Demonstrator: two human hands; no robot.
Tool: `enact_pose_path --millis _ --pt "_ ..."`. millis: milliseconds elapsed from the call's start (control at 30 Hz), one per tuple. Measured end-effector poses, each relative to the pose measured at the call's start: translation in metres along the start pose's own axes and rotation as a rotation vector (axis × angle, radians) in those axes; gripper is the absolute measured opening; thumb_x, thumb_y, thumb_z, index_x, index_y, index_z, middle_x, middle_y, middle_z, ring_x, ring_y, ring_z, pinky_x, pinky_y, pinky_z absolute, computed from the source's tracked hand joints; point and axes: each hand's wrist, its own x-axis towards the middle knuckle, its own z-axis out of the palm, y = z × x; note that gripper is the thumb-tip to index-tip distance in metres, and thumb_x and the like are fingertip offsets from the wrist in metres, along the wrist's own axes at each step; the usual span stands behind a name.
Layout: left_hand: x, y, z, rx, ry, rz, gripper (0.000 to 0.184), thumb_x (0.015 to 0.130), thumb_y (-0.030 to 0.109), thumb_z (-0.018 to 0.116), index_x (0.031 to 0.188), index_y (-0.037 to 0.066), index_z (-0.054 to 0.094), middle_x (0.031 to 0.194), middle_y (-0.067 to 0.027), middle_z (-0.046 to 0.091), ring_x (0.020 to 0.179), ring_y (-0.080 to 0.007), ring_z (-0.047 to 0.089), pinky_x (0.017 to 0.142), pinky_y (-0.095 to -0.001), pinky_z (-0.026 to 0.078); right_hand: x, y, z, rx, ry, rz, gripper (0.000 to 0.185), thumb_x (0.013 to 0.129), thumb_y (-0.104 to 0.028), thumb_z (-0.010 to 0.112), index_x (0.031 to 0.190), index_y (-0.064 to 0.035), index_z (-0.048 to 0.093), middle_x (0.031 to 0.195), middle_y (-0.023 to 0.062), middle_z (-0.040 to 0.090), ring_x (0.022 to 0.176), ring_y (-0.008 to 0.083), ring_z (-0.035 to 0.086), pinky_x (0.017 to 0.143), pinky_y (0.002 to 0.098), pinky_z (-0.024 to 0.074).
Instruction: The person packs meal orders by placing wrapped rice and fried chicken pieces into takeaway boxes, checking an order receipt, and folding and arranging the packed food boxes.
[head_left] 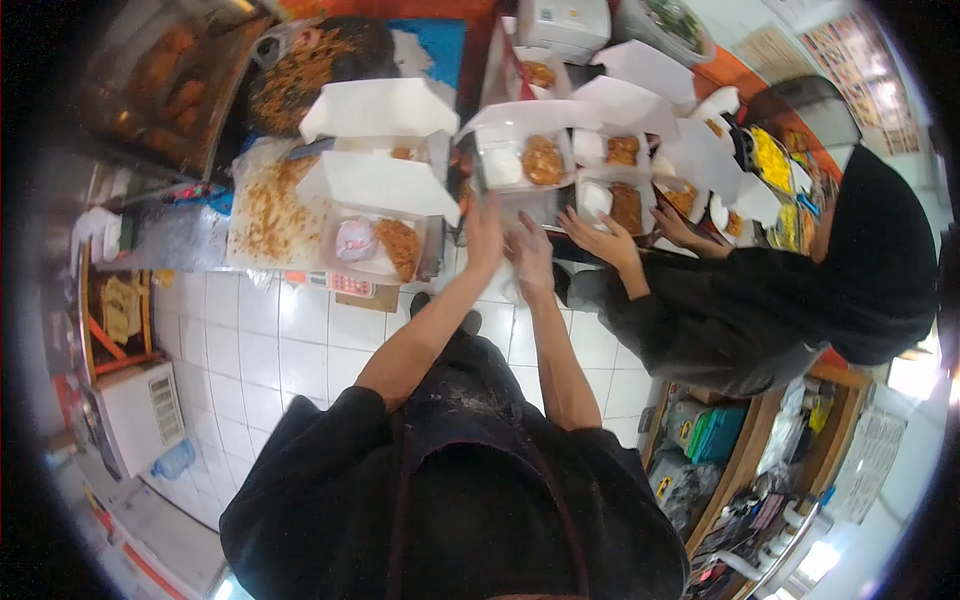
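Note:
My left hand (485, 238) reaches forward at the left front of an open takeaway box (505, 182), its fingers stretched out. Inside that box are a white packet or rice portion and a piece of fried chicken (541, 161). My right hand (531, 258) is close beside it, fingers spread, below the box's front; I see nothing held in it. Whether either hand touches the box, I cannot tell. To the left stands another open box (425, 262) with a wrapped white bundle (357, 240) and a fried chicken piece (397, 248).
A co-worker in black (720, 310) stands at right, a hand (603, 240) at the neighbouring boxes. More open boxes line the counter. A crumb-covered board (275, 215) and a dark mortar-like dish (330, 75) with reddish-brown food are at left. Shelves (770, 430) stand behind the co-worker.

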Motion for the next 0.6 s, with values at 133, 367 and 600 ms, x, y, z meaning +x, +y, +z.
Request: enact_pose_path --millis 133,367,600 --pt "-0.060 0.043 -0.109 -0.047 -0.567 0.174 0.049 0.099 0.026 0.054 0.140 0.000 0.050 0.135 -0.0163 0.059 0.118 -0.0257 0.058 0.101 -0.0352 0.044 -0.057 0.036 -0.009 -0.455 0.028 -0.209 0.053 0.098 -0.029 0.059 0.140 0.0018 0.047 0.133 0.0150 0.054 0.111 0.0231 0.061 0.093 0.0325 0.0512" --pt "-0.080 0.088 -0.410 -0.206 -0.724 -0.403 0.039 0.098 0.025 0.051 0.129 0.002 0.060 0.104 -0.0127 0.071 0.093 -0.0217 0.071 0.080 -0.0345 0.057 -0.159 0.043 0.031 -0.537 -0.424 0.405 0.039 0.099 -0.022 0.060 0.128 0.0039 0.056 0.106 0.0113 0.066 0.082 0.0162 0.064 0.071 0.0298 0.0522" --pt "0.089 0.053 -0.743 -0.238 0.746 0.063 0.059 0.093 0.037 0.060 0.137 0.000 0.046 0.124 -0.0159 0.059 0.105 -0.0264 0.065 0.089 -0.0381 0.056 -0.131 0.104 0.187 -1.038 -0.712 0.361 0.036 0.095 -0.021 0.066 0.121 0.0038 0.062 0.104 0.0101 0.066 0.084 0.0154 0.064 0.073 0.0293 0.0526"
